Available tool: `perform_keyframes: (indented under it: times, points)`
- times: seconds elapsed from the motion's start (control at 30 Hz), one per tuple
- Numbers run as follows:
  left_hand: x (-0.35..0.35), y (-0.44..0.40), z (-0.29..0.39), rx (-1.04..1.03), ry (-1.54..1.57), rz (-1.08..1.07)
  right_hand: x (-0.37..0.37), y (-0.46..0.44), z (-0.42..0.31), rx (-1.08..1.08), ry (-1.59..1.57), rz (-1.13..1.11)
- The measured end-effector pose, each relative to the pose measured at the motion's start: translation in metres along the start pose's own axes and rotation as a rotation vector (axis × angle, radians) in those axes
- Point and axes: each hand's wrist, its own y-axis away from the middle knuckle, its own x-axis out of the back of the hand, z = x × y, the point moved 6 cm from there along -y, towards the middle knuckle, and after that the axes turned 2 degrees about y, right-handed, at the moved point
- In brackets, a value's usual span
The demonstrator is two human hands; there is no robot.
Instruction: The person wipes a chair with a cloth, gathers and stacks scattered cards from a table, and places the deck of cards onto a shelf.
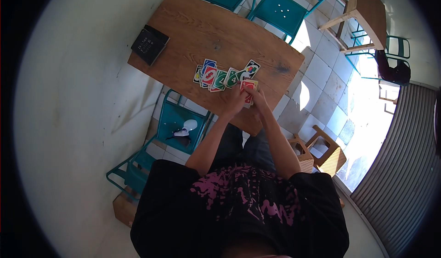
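Just above the near edge of the wooden table, both my hands are closed around a small stack of Uno cards with a red card on top. My left hand grips the stack's left side. On its right side is my right hand, its fingers bent over the face. Beyond my hands, face-up Uno cards overlap in a row: a red card, a blue card, a green card, a green four and a tilted black wild card.
A black book lies at the table's left end. Teal metal chairs stand along the far side. Another teal chair at the near left carries a whitish object. Wooden stools stand at right, near a corrugated shutter.
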Motion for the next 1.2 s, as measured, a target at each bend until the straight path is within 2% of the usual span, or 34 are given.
perform_keyframes:
  times: [0.03, 0.13, 0.17, 0.23, 0.27, 0.37, 0.43, 0.57, 0.67, 0.7, 0.77, 0.8, 0.9, 0.93, 1.03, 1.2]
  points:
    - [-0.005, 0.003, -0.004, 0.001, 0.001, -0.002, 0.004, 0.002, 0.003, 0.003, -0.007, 0.023]
    - [-0.006, 0.014, 0.010, -0.306, -0.330, 0.164, 0.021, -0.001, 0.011, 0.012, -0.020, 0.070]
    - [-0.005, 0.016, 0.012, -0.307, -0.329, 0.163, 0.028, -0.004, 0.019, -0.061, -0.036, 0.005]
    - [-0.009, 0.030, 0.040, -0.430, -0.580, -0.060, 0.033, -0.003, 0.032, -0.215, -0.071, -0.125]
    - [-0.014, 0.036, 0.052, -0.490, -0.703, -0.175, 0.033, -0.001, 0.032, -0.217, -0.071, -0.123]
    - [-0.015, 0.040, 0.064, -0.407, -0.745, -0.291, 0.003, 0.026, 0.014, -0.385, -0.198, -0.193]
    - [-0.014, 0.037, 0.063, -0.367, -0.767, -0.347, 0.002, 0.029, 0.014, -0.374, -0.222, -0.197]
    - [-0.011, 0.027, 0.055, -0.334, -0.549, -0.450, 0.007, 0.026, 0.015, -0.299, -0.238, -0.188]
    - [0.024, -0.001, 0.036, -0.193, -0.263, -0.077, 0.022, 0.015, 0.013, -0.181, -0.176, -0.142]
    - [0.030, -0.008, 0.028, -0.192, -0.264, -0.077, 0.034, 0.007, 0.015, -0.131, -0.004, -0.041]
    - [0.059, -0.017, 0.028, -0.253, -0.709, 0.373, 0.055, -0.009, 0.010, -0.027, 0.342, 0.163]
    - [0.057, -0.018, 0.029, -0.252, -0.707, 0.371, 0.057, -0.014, 0.010, -0.028, 0.343, 0.165]
    - [0.054, -0.017, 0.038, -0.354, -0.942, 0.466, 0.058, -0.025, -0.009, 0.210, 0.912, 0.401]
    - [0.053, -0.017, 0.038, -0.354, -0.942, 0.464, 0.057, -0.027, -0.009, 0.209, 0.912, 0.402]
    - [0.063, -0.027, 0.021, -0.114, -0.641, 0.364, 0.034, -0.026, -0.026, 0.385, 1.306, 0.560]
    - [0.075, -0.023, 0.020, -0.081, -0.697, 0.398, 0.022, -0.024, -0.022, 0.214, 1.431, 0.579]
